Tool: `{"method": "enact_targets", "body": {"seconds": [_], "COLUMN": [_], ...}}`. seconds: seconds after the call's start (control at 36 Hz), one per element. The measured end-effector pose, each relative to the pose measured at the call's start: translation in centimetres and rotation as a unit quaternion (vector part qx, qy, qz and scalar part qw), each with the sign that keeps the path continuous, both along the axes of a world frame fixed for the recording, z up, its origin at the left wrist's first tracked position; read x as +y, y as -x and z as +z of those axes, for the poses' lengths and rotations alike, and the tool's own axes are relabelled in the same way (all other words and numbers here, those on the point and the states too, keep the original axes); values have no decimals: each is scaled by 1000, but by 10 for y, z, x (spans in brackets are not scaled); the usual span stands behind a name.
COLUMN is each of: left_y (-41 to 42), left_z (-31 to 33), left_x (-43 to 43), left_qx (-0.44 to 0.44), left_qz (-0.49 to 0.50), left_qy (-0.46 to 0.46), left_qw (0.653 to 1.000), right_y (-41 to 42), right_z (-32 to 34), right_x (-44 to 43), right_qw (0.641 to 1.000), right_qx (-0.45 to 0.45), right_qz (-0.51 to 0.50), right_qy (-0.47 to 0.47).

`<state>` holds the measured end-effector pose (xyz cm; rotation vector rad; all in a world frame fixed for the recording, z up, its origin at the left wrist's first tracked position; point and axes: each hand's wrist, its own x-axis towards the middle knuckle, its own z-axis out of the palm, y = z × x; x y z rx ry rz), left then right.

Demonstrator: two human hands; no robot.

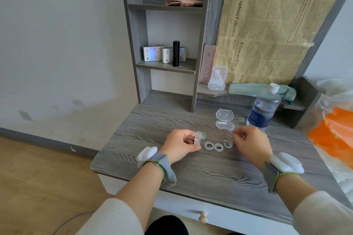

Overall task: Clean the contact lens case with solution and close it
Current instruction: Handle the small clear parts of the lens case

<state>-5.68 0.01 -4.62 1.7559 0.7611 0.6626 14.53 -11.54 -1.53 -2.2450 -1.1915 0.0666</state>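
Observation:
A clear two-well contact lens case (213, 146) lies open on the grey wooden desk (200, 173), between my hands. My left hand (180, 145) pinches a small clear piece with a green cap (257, 135) at its top, just left of the case. A second green cap (228, 143) rests on the desk to the right of the case. My right hand (250, 144) hovers beside that cap, fingers curled around thin tweezers (230, 135). The solution bottle (264, 108) stands capped behind my right hand.
A clear bear-shaped box (224, 119) lies open behind the case. A teal cloth (261, 90) lies on the low shelf. Shelves at the back hold boxes and a black tube (176, 53). A plastic bag with orange contents (332, 129) lies at the right.

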Motion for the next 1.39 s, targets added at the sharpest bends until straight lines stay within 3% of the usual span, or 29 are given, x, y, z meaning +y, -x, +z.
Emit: {"method": "enact_targets", "body": {"seconds": [0.22, 0.56, 0.97, 1.39], "left_y": [0, 1, 1, 2], "left_z": [-2, -2, 0, 6], "left_x": [1, 1, -1, -5], "left_qx": [13, 18, 12, -14], "left_qz": [2, 4, -1, -3], "left_qy": [-19, -17, -29, -23], "left_qw": [1000, 1000, 1000, 1000], "right_y": [9, 11, 25, 57], "right_z": [1, 2, 23, 38], "right_x": [-4, -5, 5, 20], "right_qw": [997, 997, 998, 985], "right_qx": [-27, -24, 2, 62], "right_qz": [26, 42, 63, 156], "right_qy": [62, 55, -5, -43]}}
